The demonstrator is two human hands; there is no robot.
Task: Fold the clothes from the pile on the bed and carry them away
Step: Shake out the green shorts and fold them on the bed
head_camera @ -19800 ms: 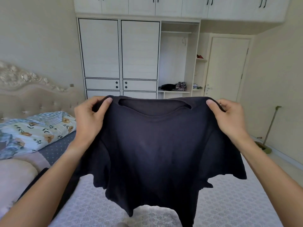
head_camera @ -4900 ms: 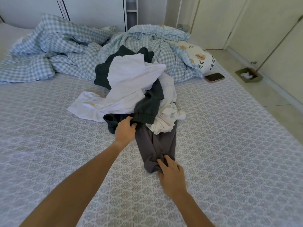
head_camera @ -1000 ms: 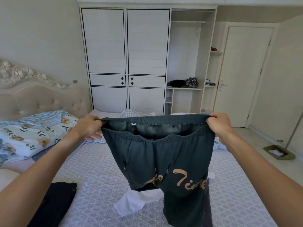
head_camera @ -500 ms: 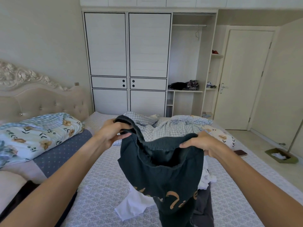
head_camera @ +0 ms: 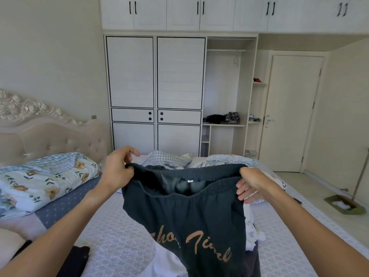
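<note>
While held up over the bed (head_camera: 119,242), dark teal trousers (head_camera: 191,214) were stretched at the elastic waistband; left hand (head_camera: 117,170) grip was pinched on one side of it, right hand (head_camera: 251,182) grip on the other, lower fingers loose. Wardrobe (head_camera: 155,92) open bay shelf was seen with dark clothes (head_camera: 215,118). Orange script was only partly legible: "Time".
</note>
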